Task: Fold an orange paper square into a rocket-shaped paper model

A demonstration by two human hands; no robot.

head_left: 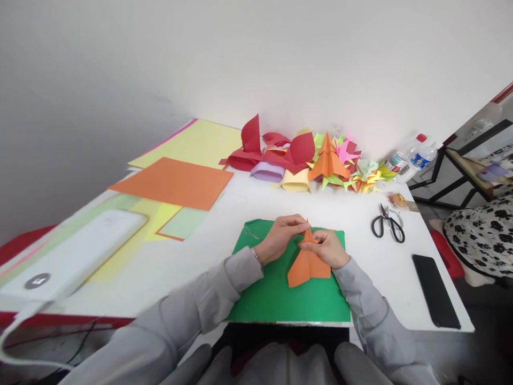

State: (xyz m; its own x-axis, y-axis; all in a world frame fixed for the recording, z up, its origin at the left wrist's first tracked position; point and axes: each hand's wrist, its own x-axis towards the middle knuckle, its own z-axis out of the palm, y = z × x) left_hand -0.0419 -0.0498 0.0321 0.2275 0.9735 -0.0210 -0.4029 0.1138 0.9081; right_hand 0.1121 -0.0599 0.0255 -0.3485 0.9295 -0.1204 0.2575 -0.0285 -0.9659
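An orange paper plane (308,266) is held over a green mat (260,294), its narrow nose pointing away from me and its wings spread toward me. My left hand (282,235) pinches the plane near the tip of its nose. Lower down, my right hand (328,248) grips the body from the right side, thumb lying across the top. Part of the plane's front is hidden behind my fingers.
Folded paper shapes line the wall, with a finished orange plane (328,160) and red pieces (250,144). Scissors (387,222), a black phone (436,291) and bottles (401,158) lie right. Orange sheets (172,182) and a white device (76,251) lie left.
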